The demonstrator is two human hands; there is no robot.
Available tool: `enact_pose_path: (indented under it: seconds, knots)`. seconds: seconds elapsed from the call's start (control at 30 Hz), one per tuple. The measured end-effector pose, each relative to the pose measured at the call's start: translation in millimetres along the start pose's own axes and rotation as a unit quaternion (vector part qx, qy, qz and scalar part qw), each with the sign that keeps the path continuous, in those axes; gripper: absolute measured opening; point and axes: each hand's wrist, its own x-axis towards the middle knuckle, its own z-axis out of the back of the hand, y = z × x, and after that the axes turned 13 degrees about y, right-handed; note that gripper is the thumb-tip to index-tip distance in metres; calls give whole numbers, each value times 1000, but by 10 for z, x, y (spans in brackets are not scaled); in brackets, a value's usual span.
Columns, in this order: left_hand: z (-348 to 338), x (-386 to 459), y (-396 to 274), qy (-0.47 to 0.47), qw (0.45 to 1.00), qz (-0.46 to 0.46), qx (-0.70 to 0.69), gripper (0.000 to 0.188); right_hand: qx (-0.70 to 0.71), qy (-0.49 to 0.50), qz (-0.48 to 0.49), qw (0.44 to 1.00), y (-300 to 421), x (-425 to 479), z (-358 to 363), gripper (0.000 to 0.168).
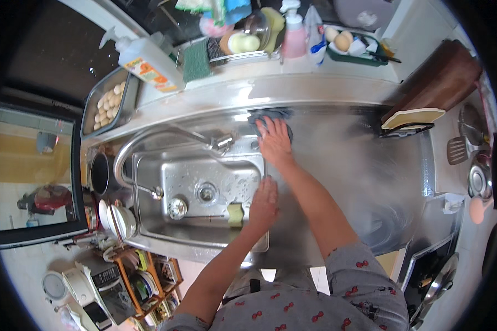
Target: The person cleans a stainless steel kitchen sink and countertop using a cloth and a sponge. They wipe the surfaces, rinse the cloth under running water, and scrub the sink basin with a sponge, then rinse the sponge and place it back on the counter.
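My right hand (275, 138) lies spread over a dark grey cloth (290, 113), pressing it onto the steel counter (335, 173) near its back edge, right of the faucet base. At the right rim of the steel sink (227, 169) is my left hand (265, 202), slightly blurred, fingers stretched out and close together; nothing shows in it. Just left of that hand, a yellow-green sponge (235, 214) sits in the basin. A strainer basket (177, 207) stands beside the drain (207, 193). The faucet (126, 153) arches over the basin's left side, and water drops dot the steel.
Behind the sink, a ledge carries a large pump bottle (147, 62), a green scouring pad (196, 61) and a pink soap bottle (294, 37). Left stand an egg tray (109, 103), a dark pot (100, 173) and white bowls (122, 221). Cutting boards (435, 82) lean at right.
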Motion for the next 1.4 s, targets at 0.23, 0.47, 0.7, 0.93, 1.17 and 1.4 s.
enact_pose_path:
  seconds: [0.23, 0.47, 0.7, 0.93, 1.17, 1.4]
  knots:
    - [83, -807, 666, -70, 990, 114, -45, 80, -21, 7, 103, 994, 177, -798, 38, 49]
    - [81, -796, 764, -75, 995, 46, -46, 74, 42, 103, 95, 989, 852, -2787, -50, 52]
    - [125, -528, 137, 37, 994, -107, 12, 90, -31, -10, -173, 984, -132, -3733, 392, 53]
    - [57, -300, -170, 121, 980, -126, 93, 114, -155, -119, -457, 868, -1659, -3759, 764, 57]
    - [122, 65, -404, 136, 979, -93, 119, 132, 20, 30, -278, 960, -368, -2510, 311, 43]
    - [185, 344, -421, 162, 967, -49, 193, 129, -28, -28, -38, 998, -550, -2990, 527, 49]
